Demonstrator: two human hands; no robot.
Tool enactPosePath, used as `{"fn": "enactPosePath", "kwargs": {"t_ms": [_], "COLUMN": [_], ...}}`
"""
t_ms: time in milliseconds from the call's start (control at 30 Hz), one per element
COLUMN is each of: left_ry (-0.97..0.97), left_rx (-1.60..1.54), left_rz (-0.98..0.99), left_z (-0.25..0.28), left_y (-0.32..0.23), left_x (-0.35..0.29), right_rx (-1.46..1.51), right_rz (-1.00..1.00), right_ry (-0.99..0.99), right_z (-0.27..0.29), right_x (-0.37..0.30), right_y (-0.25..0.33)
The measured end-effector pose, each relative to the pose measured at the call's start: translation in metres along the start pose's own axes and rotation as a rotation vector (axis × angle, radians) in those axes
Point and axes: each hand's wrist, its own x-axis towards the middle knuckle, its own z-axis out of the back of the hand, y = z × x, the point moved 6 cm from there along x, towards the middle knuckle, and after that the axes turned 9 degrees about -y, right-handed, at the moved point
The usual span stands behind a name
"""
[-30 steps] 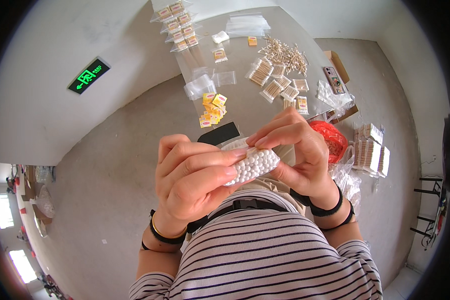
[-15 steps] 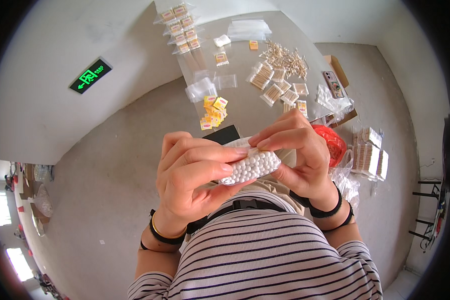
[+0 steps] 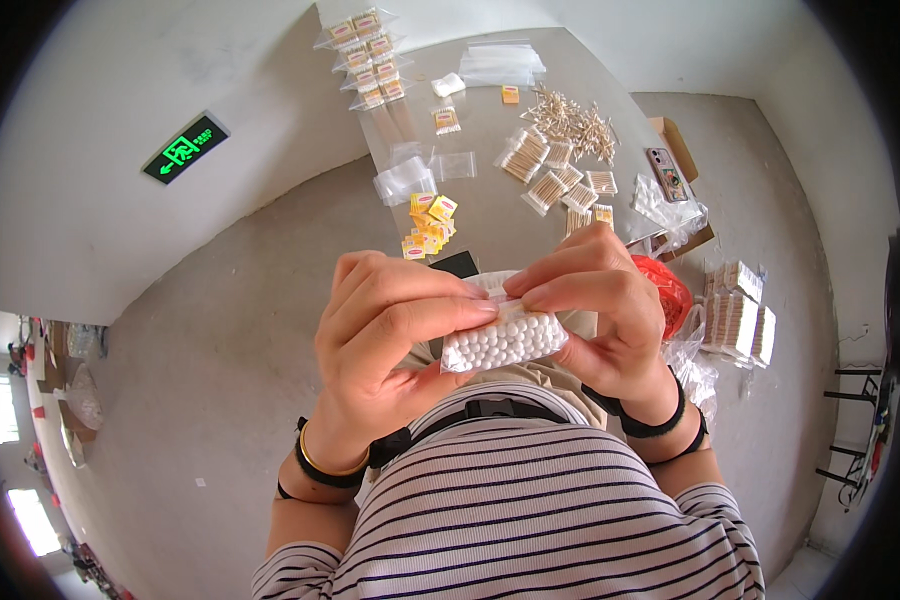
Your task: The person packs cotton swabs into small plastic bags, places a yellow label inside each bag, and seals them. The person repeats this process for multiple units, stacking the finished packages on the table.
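Note:
Between my two hands is a clear plastic bag of cotton swabs [image 3: 505, 343], its many white tips facing me. My left hand [image 3: 385, 335] grips the bag's left side, thumb below and fingers along the upper edge. On the right side, my right hand [image 3: 605, 305] pinches the top edge with its fingertips, its thumb at the lower right corner. The fingertips of both hands come close together at the bag's top. A dark flat object [image 3: 456, 264] shows partly behind my left fingers. Ahead on the table lie small yellow-and-white cards [image 3: 429, 228].
The grey table [image 3: 490, 215] carries loose cotton swabs [image 3: 573, 122], bundled swabs [image 3: 545, 190], clear bags [image 3: 407, 180] and a phone [image 3: 665, 172]. Filled packs [image 3: 367, 60] stand stacked at its far left. To the right are a red bag [image 3: 670, 295] and stacked swab packs [image 3: 738, 315].
The bag has turned slightly and levelled, so its row of tips faces me more squarely. My left fingers have slid up from the bag's front to its top edge.

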Motion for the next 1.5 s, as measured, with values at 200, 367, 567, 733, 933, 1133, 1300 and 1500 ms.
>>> {"fn": "enactPosePath", "kwargs": {"t_ms": [200, 367, 567, 733, 933, 1133, 1300, 1500], "left_ry": [0.012, 0.034, 0.011, 0.008, 0.013, 0.024, 0.025, 0.03], "left_rx": [0.041, 0.059, 0.035, 0.03, -0.013, -0.033, -0.018, 0.022], "left_rz": [-0.06, -0.071, -0.036, -0.041, -0.037, -0.027, -0.047, -0.063], "left_z": [0.002, 0.001, 0.003, 0.003, 0.003, 0.006, 0.007, 0.01], "left_y": [-0.005, -0.006, -0.004, -0.003, -0.004, -0.003, -0.005, -0.007], "left_x": [0.001, 0.004, 0.002, 0.001, 0.001, -0.003, -0.005, -0.007], "right_rx": [-0.005, 0.01, -0.02, -0.066, -0.056, -0.039, -0.026, -0.02], "right_rz": [0.011, -0.018, 0.048, 0.082, 0.02, 0.0, 0.005, 0.016], "right_ry": [0.021, 0.035, 0.076, 0.081, 0.055, 0.048, 0.045, 0.029], "right_z": [0.0, 0.0, -0.002, -0.002, 0.001, 0.001, 0.0, -0.003], "right_x": [0.0, 0.001, 0.008, 0.01, 0.01, 0.007, 0.005, 0.003], "right_y": [0.001, -0.001, 0.006, 0.01, 0.014, 0.012, 0.011, 0.009]}}
